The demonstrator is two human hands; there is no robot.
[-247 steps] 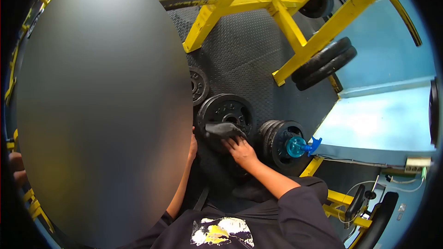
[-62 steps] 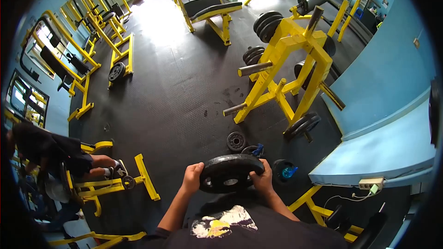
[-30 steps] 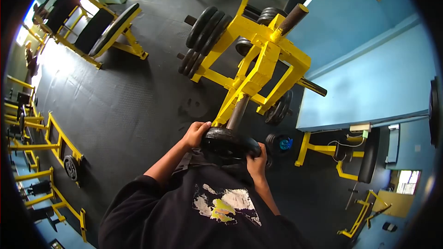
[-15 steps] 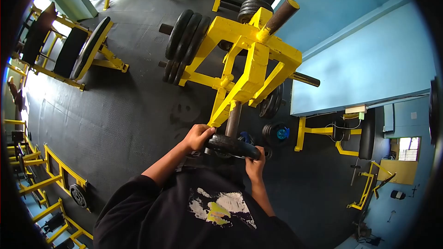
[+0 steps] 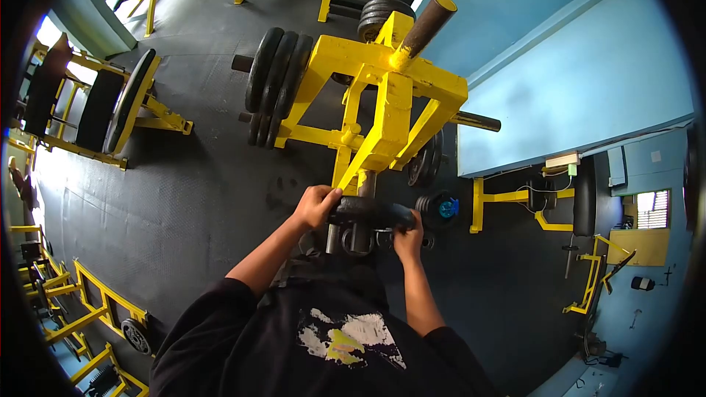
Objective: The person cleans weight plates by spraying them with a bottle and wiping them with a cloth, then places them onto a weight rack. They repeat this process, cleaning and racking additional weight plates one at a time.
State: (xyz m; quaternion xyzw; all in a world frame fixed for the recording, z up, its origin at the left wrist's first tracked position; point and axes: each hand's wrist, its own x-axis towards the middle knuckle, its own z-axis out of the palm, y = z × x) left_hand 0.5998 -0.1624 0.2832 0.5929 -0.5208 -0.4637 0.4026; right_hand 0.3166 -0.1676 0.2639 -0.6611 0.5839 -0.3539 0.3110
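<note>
My left hand [image 5: 318,204] is closed on the left edge of a black weight plate [image 5: 373,212]. My right hand [image 5: 409,238] grips the same plate's right edge. The plate sits around the near metal peg [image 5: 360,238] of a yellow weight rack [image 5: 393,114], and the peg's end sticks out on my side of it. Several black plates [image 5: 276,77] hang on the rack's left pegs. Bare metal shows on the top peg [image 5: 429,26] and the right peg [image 5: 476,120].
Plates with a blue item [image 5: 448,208] on them rest on the dark floor [image 5: 191,206] to the right of the rack. A padded bench [image 5: 132,103] stands at left. Yellow machines [image 5: 110,294] line the lower left, and a blue wall [image 5: 566,95] rises at right.
Both hands have pushed the weight plate away from me along the near peg. More of the peg's end now shows on my side. The view has shifted slightly.
</note>
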